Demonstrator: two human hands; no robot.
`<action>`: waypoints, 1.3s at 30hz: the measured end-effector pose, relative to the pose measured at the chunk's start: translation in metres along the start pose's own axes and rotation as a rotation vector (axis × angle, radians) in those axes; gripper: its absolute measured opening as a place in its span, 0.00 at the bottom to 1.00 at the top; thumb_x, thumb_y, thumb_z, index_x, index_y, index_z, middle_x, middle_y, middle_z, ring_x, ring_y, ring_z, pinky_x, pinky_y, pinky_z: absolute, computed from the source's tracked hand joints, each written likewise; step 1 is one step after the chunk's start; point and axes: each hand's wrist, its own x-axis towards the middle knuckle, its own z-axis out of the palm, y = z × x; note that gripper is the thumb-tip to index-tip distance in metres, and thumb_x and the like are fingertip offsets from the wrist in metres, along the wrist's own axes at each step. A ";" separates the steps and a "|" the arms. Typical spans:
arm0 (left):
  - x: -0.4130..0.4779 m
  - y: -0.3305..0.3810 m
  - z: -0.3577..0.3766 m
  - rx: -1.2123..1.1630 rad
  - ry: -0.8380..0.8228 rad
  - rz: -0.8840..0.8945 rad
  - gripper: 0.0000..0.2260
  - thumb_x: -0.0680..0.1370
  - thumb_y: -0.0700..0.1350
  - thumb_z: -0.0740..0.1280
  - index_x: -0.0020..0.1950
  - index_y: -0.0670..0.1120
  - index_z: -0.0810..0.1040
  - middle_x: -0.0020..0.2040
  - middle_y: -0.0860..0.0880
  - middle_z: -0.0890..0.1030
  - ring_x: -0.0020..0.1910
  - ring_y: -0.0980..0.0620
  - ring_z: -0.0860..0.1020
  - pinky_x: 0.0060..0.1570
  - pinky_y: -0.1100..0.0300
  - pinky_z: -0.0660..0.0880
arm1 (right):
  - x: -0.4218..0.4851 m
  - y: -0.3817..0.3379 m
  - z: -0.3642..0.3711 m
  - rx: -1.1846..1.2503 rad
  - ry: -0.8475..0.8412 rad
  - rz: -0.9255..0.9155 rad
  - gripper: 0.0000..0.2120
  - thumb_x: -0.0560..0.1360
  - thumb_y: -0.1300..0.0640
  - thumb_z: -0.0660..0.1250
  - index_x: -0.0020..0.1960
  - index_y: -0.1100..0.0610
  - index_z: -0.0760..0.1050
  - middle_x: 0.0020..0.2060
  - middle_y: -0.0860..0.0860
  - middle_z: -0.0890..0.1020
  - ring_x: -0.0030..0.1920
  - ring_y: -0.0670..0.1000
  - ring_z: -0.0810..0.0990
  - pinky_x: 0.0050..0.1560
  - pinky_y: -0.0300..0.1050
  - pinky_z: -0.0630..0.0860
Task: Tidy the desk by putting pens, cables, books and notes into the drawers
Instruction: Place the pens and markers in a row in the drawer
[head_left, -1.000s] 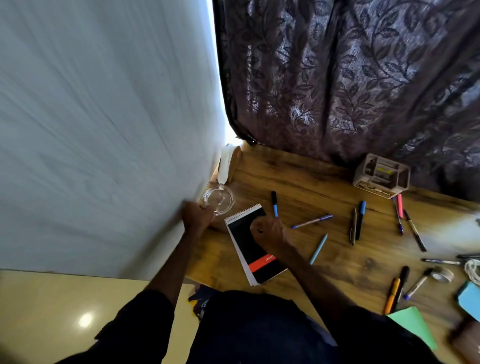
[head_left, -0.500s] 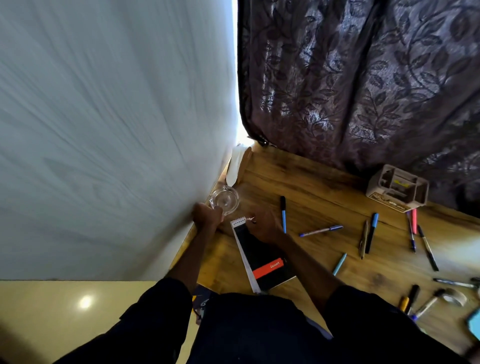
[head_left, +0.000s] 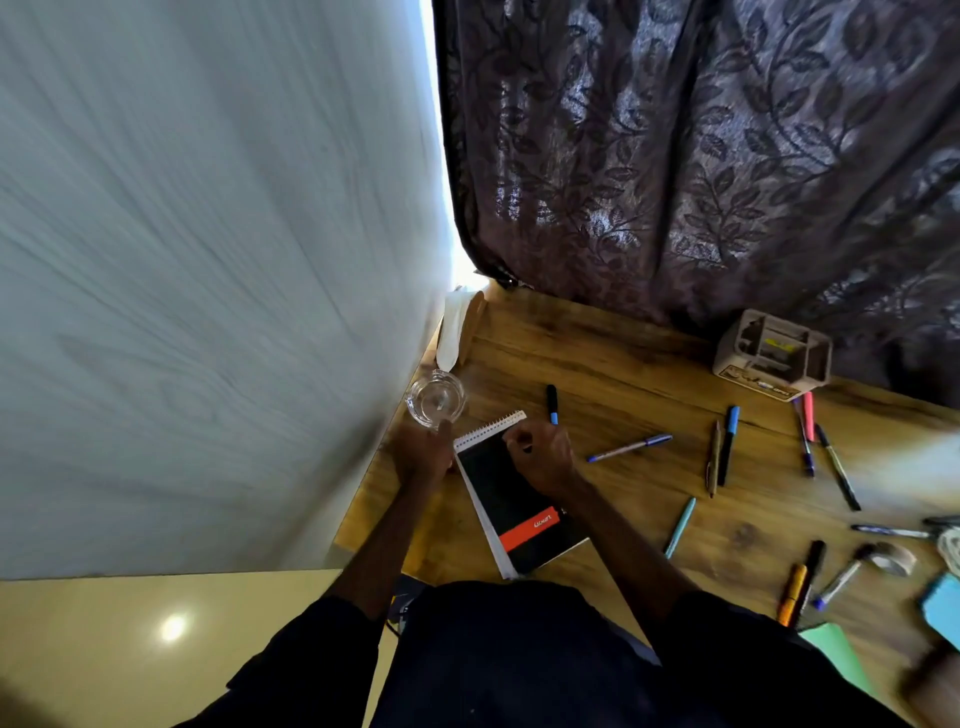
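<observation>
The curtain (head_left: 701, 156) is dusky purple with a leaf-and-vine pattern. The desk (head_left: 623, 353) is brown woodgrain. The notebook (head_left: 511, 504) is black (an orange-red band crosses it). One pen (head_left: 679, 527) is teal, one marker (head_left: 790, 595) orange.

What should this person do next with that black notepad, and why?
Probably lift the spiral notepad: the right hand is curled at its spiral edge, the left hand is beside it near the glass, and it needs tidying away.

one notepad (head_left: 519, 506), one glass (head_left: 435, 399), one desk organiser (head_left: 772, 356), about thirteen pens (head_left: 629, 448)
</observation>
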 end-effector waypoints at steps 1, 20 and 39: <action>-0.004 -0.001 0.002 -0.013 0.003 0.057 0.07 0.80 0.44 0.70 0.43 0.43 0.78 0.36 0.41 0.82 0.30 0.44 0.82 0.25 0.63 0.78 | -0.004 0.004 -0.003 0.002 0.021 0.005 0.05 0.75 0.63 0.69 0.44 0.57 0.83 0.44 0.49 0.86 0.42 0.46 0.84 0.46 0.42 0.82; -0.095 0.015 0.076 0.351 -0.632 0.628 0.22 0.81 0.54 0.66 0.30 0.44 0.80 0.27 0.48 0.79 0.28 0.51 0.79 0.32 0.53 0.76 | -0.115 0.052 -0.066 -0.052 0.475 0.333 0.06 0.69 0.60 0.71 0.44 0.62 0.83 0.38 0.54 0.83 0.39 0.59 0.83 0.36 0.44 0.76; -0.249 0.020 0.157 0.495 -1.264 0.816 0.10 0.79 0.49 0.69 0.42 0.44 0.82 0.30 0.56 0.82 0.33 0.58 0.82 0.35 0.65 0.76 | -0.319 0.068 -0.093 0.143 0.726 0.896 0.07 0.74 0.62 0.69 0.48 0.56 0.85 0.45 0.50 0.86 0.45 0.47 0.83 0.49 0.49 0.83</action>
